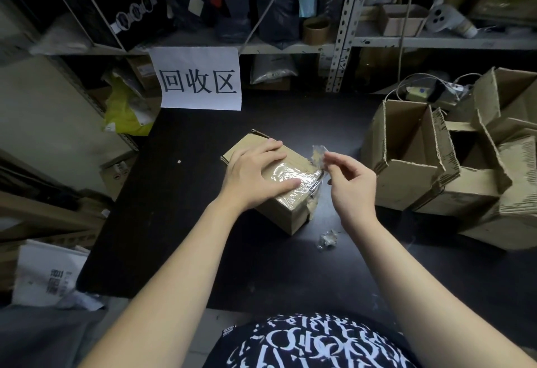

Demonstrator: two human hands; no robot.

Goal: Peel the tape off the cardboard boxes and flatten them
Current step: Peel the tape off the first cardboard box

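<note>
Cardboard box (286,210) | step: peeling clear tape (318,157) | left hand (252,172) pressed flat on top | right hand (351,181) pinched tape end | next: probably a steady pull

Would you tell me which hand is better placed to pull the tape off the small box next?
The right. The right hand pinches the loose end of the tape at the right edge of the box; the left hand lies flat on top, steadying it.
</note>
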